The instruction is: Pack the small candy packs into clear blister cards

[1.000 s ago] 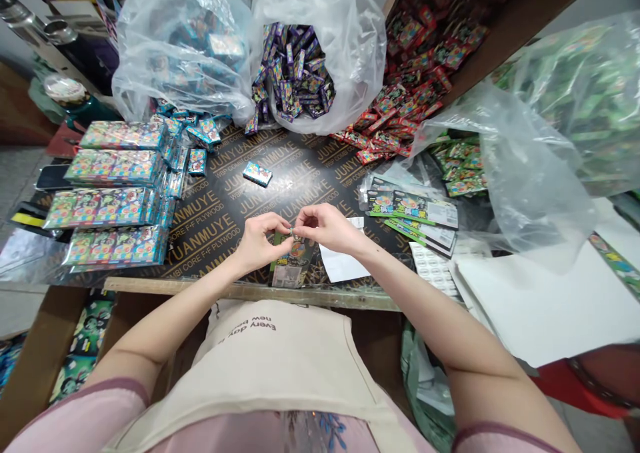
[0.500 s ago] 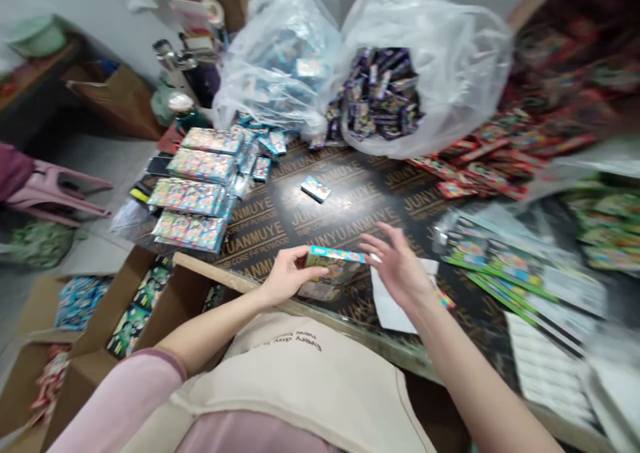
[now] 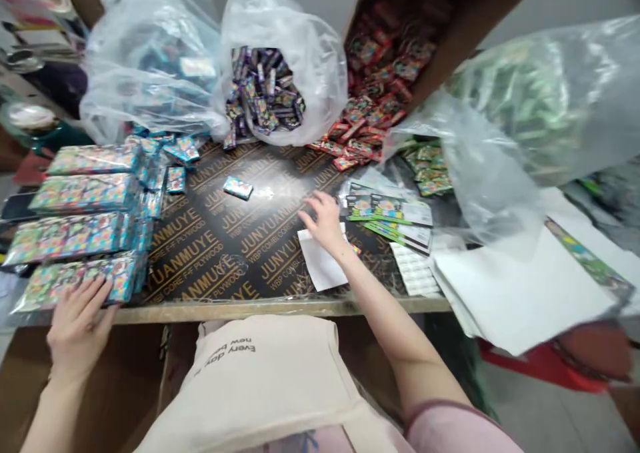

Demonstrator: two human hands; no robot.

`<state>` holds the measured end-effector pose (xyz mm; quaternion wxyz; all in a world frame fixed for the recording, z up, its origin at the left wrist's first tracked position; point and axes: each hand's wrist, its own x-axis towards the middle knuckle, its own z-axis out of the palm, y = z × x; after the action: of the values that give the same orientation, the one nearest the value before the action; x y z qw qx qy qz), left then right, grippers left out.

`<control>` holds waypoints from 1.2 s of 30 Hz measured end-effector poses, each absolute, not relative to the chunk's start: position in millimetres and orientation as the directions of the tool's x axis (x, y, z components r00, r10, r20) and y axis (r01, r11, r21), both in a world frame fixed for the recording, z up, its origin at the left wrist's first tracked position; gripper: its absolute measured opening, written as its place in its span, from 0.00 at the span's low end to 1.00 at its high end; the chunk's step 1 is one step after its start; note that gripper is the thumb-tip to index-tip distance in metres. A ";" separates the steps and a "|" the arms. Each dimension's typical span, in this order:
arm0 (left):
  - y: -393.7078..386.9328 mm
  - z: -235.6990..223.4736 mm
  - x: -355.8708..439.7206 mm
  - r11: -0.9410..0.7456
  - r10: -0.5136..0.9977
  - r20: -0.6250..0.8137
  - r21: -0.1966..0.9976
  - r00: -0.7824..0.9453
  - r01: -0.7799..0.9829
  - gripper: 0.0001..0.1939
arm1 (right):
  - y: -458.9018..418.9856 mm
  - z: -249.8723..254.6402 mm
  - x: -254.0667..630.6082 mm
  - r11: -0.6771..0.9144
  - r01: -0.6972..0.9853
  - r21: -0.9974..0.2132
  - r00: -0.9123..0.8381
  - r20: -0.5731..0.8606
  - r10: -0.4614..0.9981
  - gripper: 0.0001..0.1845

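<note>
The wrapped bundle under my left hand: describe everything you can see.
The wrapped bundle is oblong and lies at the front left of the table, in front of similar bundles. Its face is printed in many colours, with blue at the right end, under shiny, clear film. The left hand rests its fingers on it, hiding part; the print is too blurred to read.

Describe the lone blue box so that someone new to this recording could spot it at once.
Find the black, gold-lettered table, then its middle, between the stacks on the left and the right hand. There, in front of the purple packets, lies a small blue box. Unlike the blue boxes beside the stacks, it lies alone, touching no other.
</note>
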<state>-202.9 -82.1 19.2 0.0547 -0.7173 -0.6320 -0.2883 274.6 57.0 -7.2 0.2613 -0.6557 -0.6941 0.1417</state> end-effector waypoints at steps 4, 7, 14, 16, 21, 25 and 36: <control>-80.4 16.9 -198.0 -0.181 0.871 0.492 0.296 0.013 0.938 0.37 | 74.1 -4.4 373.0 -0.183 0.975 -0.124 0.180 -0.035 0.983 0.37; -71.5 29.0 -184.6 -0.202 0.802 0.597 0.254 0.011 0.946 0.35 | 75.0 -8.8 430.1 -0.119 0.992 0.045 0.127 -0.308 0.943 0.50; -14.1 33.2 -109.0 -0.501 0.722 0.666 0.315 0.188 0.806 0.32 | 47.7 -24.6 440.2 0.126 0.992 0.013 -0.116 -0.302 0.946 0.34; 1.1 32.0 -77.5 -0.561 0.750 0.614 0.393 0.247 0.728 0.26 | 39.2 -20.8 435.0 0.116 0.993 -0.014 -0.115 -0.261 0.958 0.29; 15.4 45.8 13.3 -0.537 0.843 0.405 0.685 0.354 0.493 0.19 | 23.1 24.3 399.6 -0.055 0.996 -0.066 0.055 0.005 0.998 0.25; 15.0 60.9 74.8 -0.506 0.830 0.371 0.817 0.417 0.279 0.52 | -2.4 78.3 309.5 0.032 0.893 -0.449 0.180 0.421 0.889 0.23; 10.5 57.5 45.5 0.123 0.716 0.047 0.974 0.697 -0.192 0.43 | 2.3 97.2 217.2 0.487 0.487 -0.725 -0.118 0.497 0.859 0.17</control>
<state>45.5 10.5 57.5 -0.7145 -0.5812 -0.2255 -0.3175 217.2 2.3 97.2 0.4723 -0.4668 -0.7212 0.1969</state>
